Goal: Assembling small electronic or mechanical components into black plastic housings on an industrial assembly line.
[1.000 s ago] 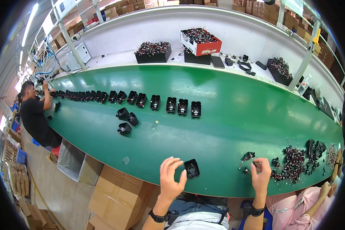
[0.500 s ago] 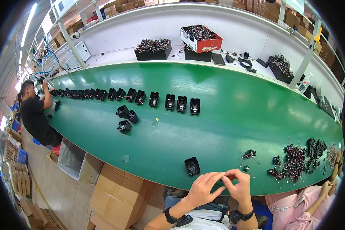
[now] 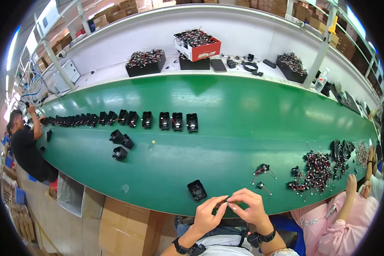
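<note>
Brings together, from well apart a second ago, left hand [image 3: 207,216] and right hand [image 3: 251,209], meeting at the fingertips over the near edge of the green table [image 3: 243,115]. Pinches a small piece [image 3: 226,202] between thumb and finger tips of both, pressed close around it and mostly hiding it; cannot tell its kind. Has the open black housing [image 3: 196,190] outside the grip, untouched, near it at ten o'clock. Has two loose wired parts [image 3: 263,168] at two o'clock, clear of the right hand, and farther out on the same bearing a tangled heap [image 3: 318,168]. Shows, at eleven o'clock and well apart, a row of black housings [image 3: 177,122].
</note>
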A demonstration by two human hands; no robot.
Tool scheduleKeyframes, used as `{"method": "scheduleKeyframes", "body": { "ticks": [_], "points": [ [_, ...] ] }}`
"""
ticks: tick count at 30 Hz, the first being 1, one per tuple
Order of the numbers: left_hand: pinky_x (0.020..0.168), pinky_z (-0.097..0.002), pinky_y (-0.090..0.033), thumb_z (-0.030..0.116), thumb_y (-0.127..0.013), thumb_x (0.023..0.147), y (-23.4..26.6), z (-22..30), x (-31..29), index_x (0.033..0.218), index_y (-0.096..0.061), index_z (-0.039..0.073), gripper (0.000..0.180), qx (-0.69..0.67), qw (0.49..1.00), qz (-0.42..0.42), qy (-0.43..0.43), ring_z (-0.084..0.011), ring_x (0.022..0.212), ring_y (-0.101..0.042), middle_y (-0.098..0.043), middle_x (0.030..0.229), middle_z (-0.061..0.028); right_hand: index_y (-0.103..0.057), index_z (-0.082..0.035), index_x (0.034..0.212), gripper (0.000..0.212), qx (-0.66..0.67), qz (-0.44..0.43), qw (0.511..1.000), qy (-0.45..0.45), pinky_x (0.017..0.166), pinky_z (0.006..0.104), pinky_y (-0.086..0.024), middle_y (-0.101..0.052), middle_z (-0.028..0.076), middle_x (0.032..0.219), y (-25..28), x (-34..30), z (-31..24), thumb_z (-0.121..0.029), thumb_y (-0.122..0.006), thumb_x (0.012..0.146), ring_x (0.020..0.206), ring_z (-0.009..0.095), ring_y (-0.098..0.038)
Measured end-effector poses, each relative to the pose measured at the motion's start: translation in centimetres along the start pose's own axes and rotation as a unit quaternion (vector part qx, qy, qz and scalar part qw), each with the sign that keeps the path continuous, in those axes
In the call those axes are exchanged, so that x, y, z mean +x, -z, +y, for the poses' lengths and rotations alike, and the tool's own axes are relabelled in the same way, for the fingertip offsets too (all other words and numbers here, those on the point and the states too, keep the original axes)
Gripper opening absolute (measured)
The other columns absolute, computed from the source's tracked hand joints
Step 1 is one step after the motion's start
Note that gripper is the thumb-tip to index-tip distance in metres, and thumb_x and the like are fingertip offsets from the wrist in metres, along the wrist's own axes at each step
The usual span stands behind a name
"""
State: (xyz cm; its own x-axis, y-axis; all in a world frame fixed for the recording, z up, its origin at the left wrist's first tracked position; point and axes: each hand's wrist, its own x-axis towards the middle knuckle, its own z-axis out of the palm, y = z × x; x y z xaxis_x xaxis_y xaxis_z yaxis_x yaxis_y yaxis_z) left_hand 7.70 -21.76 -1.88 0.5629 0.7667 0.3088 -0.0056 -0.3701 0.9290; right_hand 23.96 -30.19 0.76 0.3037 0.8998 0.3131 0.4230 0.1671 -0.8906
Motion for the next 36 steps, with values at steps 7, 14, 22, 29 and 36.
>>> {"method": "scheduleKeyframes", "body": {
  "ticks": [7, 14, 22, 29, 36],
  "points": [
    [0.068, -0.0349, -0.057, 0.010, -0.069, 0.097, 0.0, 0.0, 0.4, 0.105, -0.071, -0.002, 0.015, 0.028, 0.998, -0.032, -0.045, -0.0271, 0.078, -0.073, -0.074, 0.091, -0.0155, -0.078, -0.005, 0.095, 0.022, -0.045, 0.056, 0.997, 0.038, 0.067, 0.0287, -0.057, -0.071, 0.010, 0.096, 0.0, -0.8, 0.3, 0.004, -0.084, 0.075, 0.077, 0.018, -0.070],
    [0.063, -0.0312, -0.052, 0.019, -0.056, 0.107, 0.7, 0.1, 0.1, 0.094, -0.067, -0.003, 0.028, -0.062, 0.987, -0.123, 0.076, -0.0188, 0.066, -0.067, -0.068, 0.078, -0.0110, -0.079, -0.003, 0.092, 0.018, 0.009, 0.029, 0.997, 0.066, 0.070, 0.0289, -0.059, -0.071, 0.010, 0.098, -0.1, -1.2, 0.2, 0.004, -0.083, 0.076, 0.079, 0.017, -0.071],
    [0.062, -0.0259, -0.048, 0.033, -0.042, 0.114, 0.9, -0.9, -0.7, 0.090, -0.064, -0.001, 0.047, -0.309, 0.892, -0.201, 0.262, -0.0108, 0.065, -0.059, -0.065, 0.077, -0.0055, -0.080, -0.005, 0.095, 0.020, 0.060, -0.049, 0.996, 0.050, 0.070, 0.0296, -0.059, -0.072, 0.009, 0.095, 0.2, -1.6, -0.2, 0.001, -0.085, 0.077, 0.080, 0.019, -0.072],
    [0.087, -0.0394, -0.053, 0.025, -0.082, 0.086, 3.8, 0.4, 0.9, 0.117, -0.063, 0.000, 0.044, 0.105, 0.992, 0.068, -0.033, -0.0301, 0.104, -0.063, -0.066, 0.113, -0.0156, -0.077, -0.004, 0.093, 0.020, -0.002, 0.096, 0.992, 0.086, 0.068, 0.0304, -0.058, -0.073, 0.012, 0.093, 0.2, -1.0, 0.0, 0.006, -0.082, 0.076, 0.079, 0.021, -0.071],
    [0.116, -0.0489, -0.036, 0.034, -0.096, 0.065, 6.5, -2.9, 2.2, 0.151, -0.047, 0.006, 0.104, 0.321, 0.946, -0.048, -0.021, -0.0378, 0.143, -0.046, -0.055, 0.147, -0.0183, -0.078, -0.005, 0.094, 0.023, -0.019, 0.081, 0.993, 0.087, 0.068, 0.0284, -0.057, -0.073, 0.009, 0.093, -0.5, -0.6, 1.1, 0.005, -0.086, 0.074, 0.078, 0.019, -0.071]
  ]
}}
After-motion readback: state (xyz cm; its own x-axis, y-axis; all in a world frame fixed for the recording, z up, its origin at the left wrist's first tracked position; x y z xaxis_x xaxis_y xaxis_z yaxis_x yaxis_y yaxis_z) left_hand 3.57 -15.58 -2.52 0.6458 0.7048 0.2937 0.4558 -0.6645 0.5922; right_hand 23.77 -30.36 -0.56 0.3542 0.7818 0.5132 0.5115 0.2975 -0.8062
